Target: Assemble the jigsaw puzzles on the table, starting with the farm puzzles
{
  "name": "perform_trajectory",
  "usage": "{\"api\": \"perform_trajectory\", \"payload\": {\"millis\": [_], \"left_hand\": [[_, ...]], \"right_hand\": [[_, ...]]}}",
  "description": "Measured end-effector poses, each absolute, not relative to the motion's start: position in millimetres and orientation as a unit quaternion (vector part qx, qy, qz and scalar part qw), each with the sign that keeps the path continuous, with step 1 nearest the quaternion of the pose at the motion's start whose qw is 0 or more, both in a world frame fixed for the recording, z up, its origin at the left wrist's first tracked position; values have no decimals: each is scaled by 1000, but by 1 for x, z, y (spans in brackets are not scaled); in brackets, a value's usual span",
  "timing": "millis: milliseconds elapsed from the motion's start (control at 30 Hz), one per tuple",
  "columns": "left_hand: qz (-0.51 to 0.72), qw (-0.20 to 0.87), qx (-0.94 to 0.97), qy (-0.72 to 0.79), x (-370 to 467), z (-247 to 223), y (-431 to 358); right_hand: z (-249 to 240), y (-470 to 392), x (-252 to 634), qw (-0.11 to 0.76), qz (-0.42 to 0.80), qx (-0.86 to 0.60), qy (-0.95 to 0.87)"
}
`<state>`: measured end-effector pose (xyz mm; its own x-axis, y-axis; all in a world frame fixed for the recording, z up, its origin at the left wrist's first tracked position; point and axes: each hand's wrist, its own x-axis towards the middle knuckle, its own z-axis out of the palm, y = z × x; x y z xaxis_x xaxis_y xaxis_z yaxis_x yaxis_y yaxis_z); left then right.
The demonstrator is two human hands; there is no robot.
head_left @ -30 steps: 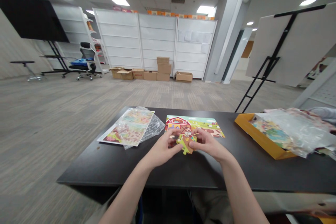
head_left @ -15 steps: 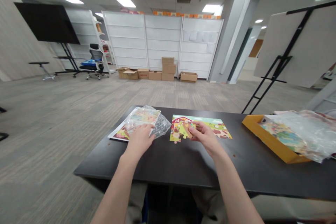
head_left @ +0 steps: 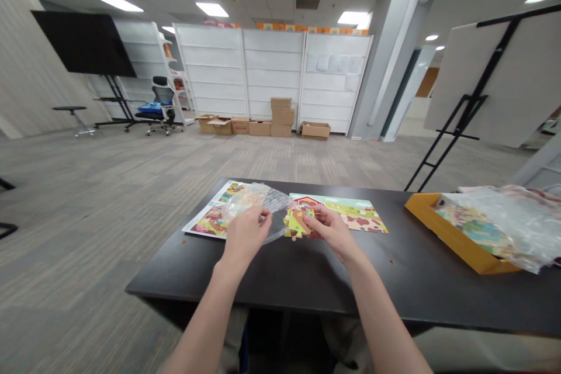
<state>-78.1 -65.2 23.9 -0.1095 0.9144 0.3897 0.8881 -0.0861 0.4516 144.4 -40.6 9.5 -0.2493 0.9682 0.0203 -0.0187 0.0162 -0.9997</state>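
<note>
My left hand (head_left: pixel 248 232) has its fingers bent together at the edge of a clear plastic bag (head_left: pixel 272 200), which seems pinched in them. The bag overlaps a printed picture sheet (head_left: pixel 205 223) and reaches toward the joined puzzle (head_left: pixel 363 216). My right hand (head_left: pixel 332 228) grips a puzzle piece (head_left: pixel 301 219) with green, yellow and brown on it, between thumb and fingers. It is held over the puzzle's left part, whose red barn (head_left: pixel 309 201) shows behind it. The fingers hide part of the puzzle.
A yellow box (head_left: pixel 460 239) on the dark table (head_left: pixel 307 286) at the right holds picture pieces and crumpled plastic wrap (head_left: pixel 517 222). Beyond the table are cardboard boxes (head_left: pixel 281 117), a chair (head_left: pixel 160 106) and a board on a black stand (head_left: pixel 456 123).
My left hand has moved right, drawing the plastic bag toward the puzzle and uncovering more of the printed sheet. My right hand has shifted slightly left with the puzzle piece.
</note>
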Motion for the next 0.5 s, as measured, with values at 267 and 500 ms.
{"api": "perform_trajectory", "payload": {"millis": [267, 500], "left_hand": [[441, 143, 700, 542, -42, 20, -65], [504, 280, 643, 503, -40, 22, -68]], "right_hand": [[-9, -31, 140, 429, 418, -471, -647], [-16, -26, 116, 393, 408, -429, -704]]}}
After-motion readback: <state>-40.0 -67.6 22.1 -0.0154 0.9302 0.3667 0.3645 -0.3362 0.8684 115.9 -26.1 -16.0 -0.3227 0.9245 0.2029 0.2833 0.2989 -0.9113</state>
